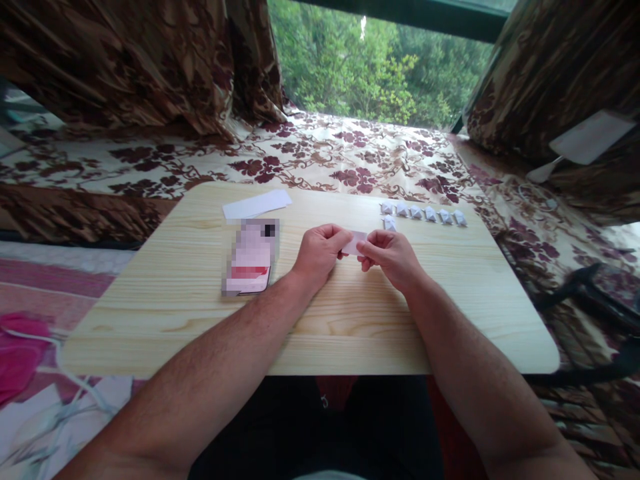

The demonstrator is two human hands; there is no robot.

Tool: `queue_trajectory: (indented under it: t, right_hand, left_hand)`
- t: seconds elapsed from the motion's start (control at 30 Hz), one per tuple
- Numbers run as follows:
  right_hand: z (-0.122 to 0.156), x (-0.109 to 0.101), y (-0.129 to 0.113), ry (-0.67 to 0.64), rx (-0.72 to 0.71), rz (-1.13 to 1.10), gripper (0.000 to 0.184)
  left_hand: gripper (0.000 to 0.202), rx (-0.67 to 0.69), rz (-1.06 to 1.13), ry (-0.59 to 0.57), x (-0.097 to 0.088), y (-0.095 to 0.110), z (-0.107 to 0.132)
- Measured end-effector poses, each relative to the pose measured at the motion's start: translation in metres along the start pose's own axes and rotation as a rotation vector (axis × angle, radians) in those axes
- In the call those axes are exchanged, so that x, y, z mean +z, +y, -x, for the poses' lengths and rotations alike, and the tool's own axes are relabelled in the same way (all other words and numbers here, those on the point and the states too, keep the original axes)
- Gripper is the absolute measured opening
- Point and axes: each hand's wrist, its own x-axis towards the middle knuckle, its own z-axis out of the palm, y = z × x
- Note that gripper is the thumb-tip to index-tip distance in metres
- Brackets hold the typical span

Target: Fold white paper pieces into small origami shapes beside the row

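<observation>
A small piece of white paper [355, 243] is held above the wooden table [345, 320], pinched from both sides. My left hand [324, 250] grips its left end between thumb and fingers. Its right end is in the pinch of my right hand [390, 255]. Parts of the paper are hidden behind the fingertips, so its folds do not show clearly. Just beyond my right hand lies a small folded white paper piece [389, 223]. Behind that one, a row of similar folded paper pieces [417, 212] runs along the far right of the table.
White paper strips [256, 204] lie at the table's far left. Nearer, a phone [255, 257], partly pixelated, rests left of my left arm. Past the table are a floral-covered ledge [350, 153], curtains [150, 60] and a window. A white cable [60, 353] hangs at the lower left.
</observation>
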Motion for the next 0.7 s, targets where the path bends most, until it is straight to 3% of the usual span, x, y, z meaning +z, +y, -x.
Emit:
queue_trajectory:
  t: [0.3,0.7]
  right_hand:
    - [0.0011,0.0003,0.0003,-0.020,-0.037,0.092,0.034]
    - [0.0012,0.0008,0.0019,0.097,-0.198,0.195,0.029]
  left_hand:
    - [0.022,0.054,-0.001,0.027,-0.0010,0.0001,-0.0009]
    - [0.024,0.137,-0.118,-0.018,-0.0009,0.0044,0.0031]
